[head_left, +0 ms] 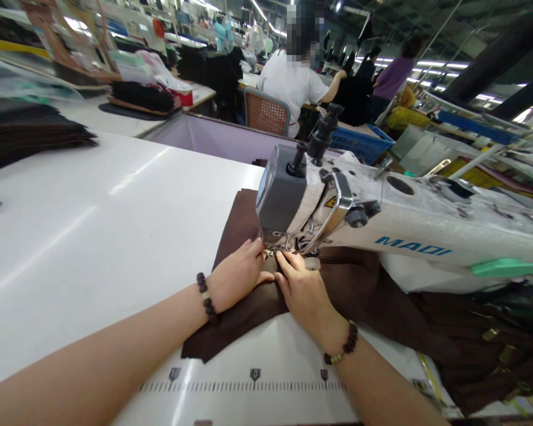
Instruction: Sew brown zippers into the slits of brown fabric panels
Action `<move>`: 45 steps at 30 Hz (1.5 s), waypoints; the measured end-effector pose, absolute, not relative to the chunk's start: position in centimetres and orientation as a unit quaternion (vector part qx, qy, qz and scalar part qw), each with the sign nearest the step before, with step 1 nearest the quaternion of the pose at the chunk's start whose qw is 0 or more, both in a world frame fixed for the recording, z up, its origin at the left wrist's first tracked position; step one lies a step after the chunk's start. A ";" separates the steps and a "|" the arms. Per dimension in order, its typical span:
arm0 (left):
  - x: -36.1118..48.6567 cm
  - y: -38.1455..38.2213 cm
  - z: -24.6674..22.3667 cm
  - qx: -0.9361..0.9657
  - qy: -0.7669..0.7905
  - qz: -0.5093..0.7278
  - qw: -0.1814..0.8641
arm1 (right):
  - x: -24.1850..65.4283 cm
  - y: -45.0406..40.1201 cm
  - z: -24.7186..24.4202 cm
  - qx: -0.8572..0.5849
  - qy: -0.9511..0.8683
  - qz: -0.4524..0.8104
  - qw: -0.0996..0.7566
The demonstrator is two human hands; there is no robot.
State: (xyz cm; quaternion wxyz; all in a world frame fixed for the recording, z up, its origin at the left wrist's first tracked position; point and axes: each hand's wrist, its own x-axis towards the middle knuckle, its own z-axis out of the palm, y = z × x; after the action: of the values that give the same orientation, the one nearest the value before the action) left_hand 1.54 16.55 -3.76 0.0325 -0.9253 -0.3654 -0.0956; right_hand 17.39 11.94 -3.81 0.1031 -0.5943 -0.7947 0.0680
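Note:
Dark brown fabric [240, 322] lies under the needle end of a sewing machine [288, 195] marked MAQI. My left hand [242, 272] rests on the cloth just left of the presser foot [270, 251], fingers stretched out and thumb pointing inward. To the right of the foot, my right hand [304, 284] presses flat on the same cloth, its fingertips close to the needle area. Both hands are open and neither grips the fabric. The needle itself is hidden behind the machine head and fingers. More of the brown cloth runs rightward beneath the machine arm.
A printed ruler scale [255, 384] runs along the front of the white table [71, 254]. Stacked dark cloth [31, 133] stands at the left. Bunched brown fabric with metal fittings [493, 349] lies right. Behind are a person in white [288, 83] and a blue basket [364, 142].

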 end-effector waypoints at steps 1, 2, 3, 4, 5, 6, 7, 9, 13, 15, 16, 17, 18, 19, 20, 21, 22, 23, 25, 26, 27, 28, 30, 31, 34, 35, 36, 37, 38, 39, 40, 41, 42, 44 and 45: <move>1.5 16.5 -3.8 -0.925 -0.366 -0.094 0.033 | 17.4 11.9 -3.8 -0.594 -0.795 0.067 0.102; 1.5 16.5 -3.8 -0.925 -0.366 -0.093 0.033 | 17.3 11.9 -3.8 -0.594 -0.795 0.066 0.102; 1.5 16.4 -3.8 -0.925 -0.366 -0.092 0.032 | 17.3 11.9 -3.8 -0.593 -0.796 0.066 0.102; 1.5 16.4 -3.8 -0.926 -0.366 -0.092 0.031 | 17.3 11.8 -3.8 -0.592 -0.796 0.065 0.103; 1.5 16.4 -3.8 -0.926 -0.366 -0.092 0.029 | 17.4 11.8 -3.8 -0.591 -0.797 0.065 0.105; 1.5 16.4 -3.8 -0.926 -0.365 -0.092 0.028 | 17.4 11.8 -3.8 -0.591 -0.797 0.066 0.106; 1.5 16.4 -3.8 -0.926 -0.365 -0.092 0.026 | 17.4 11.8 -3.8 -0.590 -0.798 0.065 0.108; 1.5 16.5 -3.8 -0.927 -0.364 -0.092 0.023 | 17.3 11.8 -3.8 -0.589 -0.798 0.065 0.110; 1.3 16.8 -3.8 -0.930 -0.357 -0.087 0.019 | 17.2 11.8 -3.5 -0.595 -0.795 0.066 0.098; 1.2 16.9 -3.7 -0.933 -0.350 -0.086 0.017 | 17.3 11.9 -3.0 -0.597 -0.795 0.066 0.081; 1.1 16.9 -3.7 -0.934 -0.346 -0.085 0.016 | 17.5 11.9 -2.7 -0.593 -0.800 0.063 0.068; 1.1 17.0 -3.7 -0.936 -0.342 -0.085 0.014 | 17.7 12.0 -2.3 -0.588 -0.805 0.054 0.052; 1.0 17.0 -3.8 -0.937 -0.337 -0.085 0.011 | 18.0 12.1 -1.8 -0.587 -0.808 0.042 0.034; 1.0 17.1 -3.8 -0.939 -0.333 -0.085 0.008 | 18.4 12.3 -1.3 -0.591 -0.806 0.029 0.015; 0.9 17.2 -3.9 -0.940 -0.330 -0.086 0.005 | 18.7 12.4 -0.8 -0.598 -0.801 0.020 -0.007; 0.8 17.4 -4.0 -0.941 -0.326 -0.086 0.001 | 19.1 12.5 -0.1 -0.605 -0.796 0.017 -0.029; 0.6 17.8 -4.0 -0.943 -0.322 -0.086 -0.004 | 19.4 12.6 0.7 -0.608 -0.792 0.024 -0.053; 0.4 18.2 -3.9 -0.945 -0.316 -0.085 -0.010 | 19.7 12.7 1.6 -0.603 -0.793 0.039 -0.079; -0.3 19.1 -3.5 -0.950 -0.302 -0.080 -0.024 | 20.0 12.8 3.5 -0.566 -0.810 0.092 -0.125; -0.7 19.5 -3.2 -0.952 -0.296 -0.078 -0.030 | 20.1 12.9 4.4 -0.538 -0.819 0.137 -0.146; -1.1 19.8 -2.8 -0.953 -0.292 -0.076 -0.034 | 20.1 12.8 5.1 -0.505 -0.824 0.197 -0.165; -1.4 20.0 -2.4 -0.953 -0.292 -0.077 -0.038 | 20.1 12.8 5.6 -0.470 -0.827 0.257 -0.171; -1.7 19.5 -1.9 -0.950 -0.298 -0.082 -0.042 | 20.0 12.5 5.5 -0.440 -0.837 0.298 -0.126; -1.6 18.9 -1.8 -0.949 -0.300 -0.085 -0.045 | 19.8 12.3 4.9 -0.451 -0.846 0.272 -0.085; -0.9 16.6 -2.3 -0.948 -0.301 -0.097 -0.043 | 19.3 11.4 1.5 -0.511 -0.851 0.117 0.028; -0.7 15.9 -2.7 -0.947 -0.302 -0.104 -0.039 | 19.1 11.0 0.2 -0.523 -0.846 0.096 0.038; -0.5 15.3 -3.1 -0.946 -0.304 -0.111 -0.034 | 18.9 10.6 -0.9 -0.535 -0.840 0.084 0.041; -0.5 14.9 -3.4 -0.945 -0.304 -0.118 -0.030 | 18.6 10.2 -1.8 -0.547 -0.832 0.078 0.044; -0.5 14.7 -3.8 -0.945 -0.300 -0.124 -0.027 | 18.3 9.8 -2.5 -0.561 -0.824 0.072 0.046; -0.6 14.7 -4.0 -0.947 -0.292 -0.128 -0.027 | 18.0 9.5 -2.9 -0.574 -0.815 0.068 0.048; -0.8 14.7 -4.2 -0.951 -0.281 -0.130 -0.028 | 17.6 9.2 -3.2 -0.584 -0.808 0.066 0.049; -1.0 14.9 -4.4 -0.954 -0.269 -0.130 -0.030 | 17.3 9.0 -3.2 -0.592 -0.802 0.065 0.050; -1.2 15.1 -4.5 -0.957 -0.257 -0.127 -0.034 | 17.0 8.9 -3.2 -0.599 -0.797 0.064 0.050; -1.6 15.5 -4.6 -0.961 -0.244 -0.121 -0.044 | 16.6 8.8 -3.1 -0.606 -0.792 0.062 0.049; -1.8 15.6 -4.6 -0.962 -0.242 -0.118 -0.048 | 16.5 8.8 -3.1 -0.608 -0.790 0.062 0.048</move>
State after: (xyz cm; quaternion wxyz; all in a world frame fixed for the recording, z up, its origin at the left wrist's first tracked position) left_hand -1.76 15.57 -4.60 -0.0485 -0.9618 -0.2422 -0.1183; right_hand 16.52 8.76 -3.06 0.0482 -0.6078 -0.7902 0.0618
